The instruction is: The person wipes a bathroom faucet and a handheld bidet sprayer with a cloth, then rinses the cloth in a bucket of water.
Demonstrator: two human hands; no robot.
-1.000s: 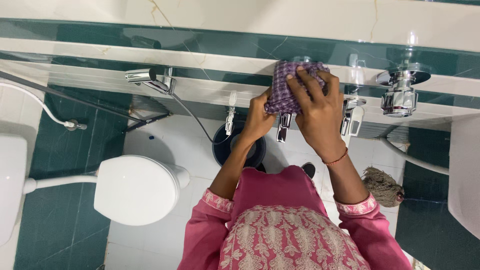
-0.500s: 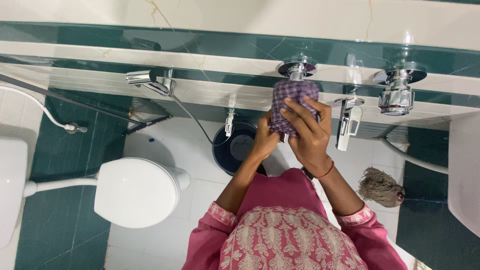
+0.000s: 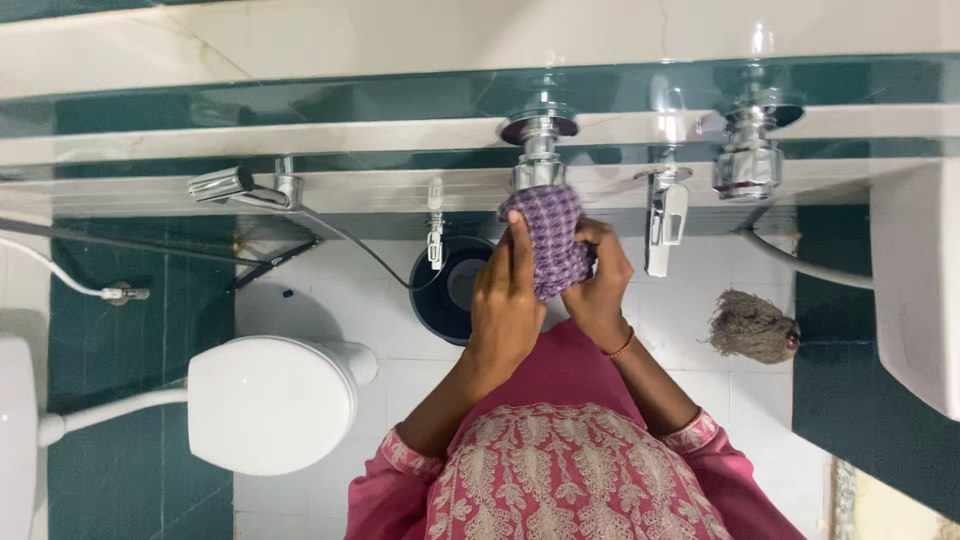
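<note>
While your pink sleeves (image 3: 400, 470) sit nearest the camera, your left hand (image 3: 505, 300) lies with fingers together against the purple checked cloth (image 3: 552, 245). Your right hand (image 3: 598, 285) curls clamped on the cloth's other side. The cloth wraps the chrome tap (image 3: 538, 150) on the wall, above the dark bucket (image 3: 450, 290).

Purple cloth (image 3: 548, 245) wraps the lower part of the chrome tap (image 3: 538, 150); spout hidden. Left hand (image 3: 507, 305) and right hand (image 3: 597, 280): palms and most fingertips buried in cloth. Dark bucket (image 3: 447, 290) partly behind left hand. Toilet (image 3: 265, 400) cistern cut by left edge. Washbasin (image 3: 915, 290) cut by right edge.
</note>
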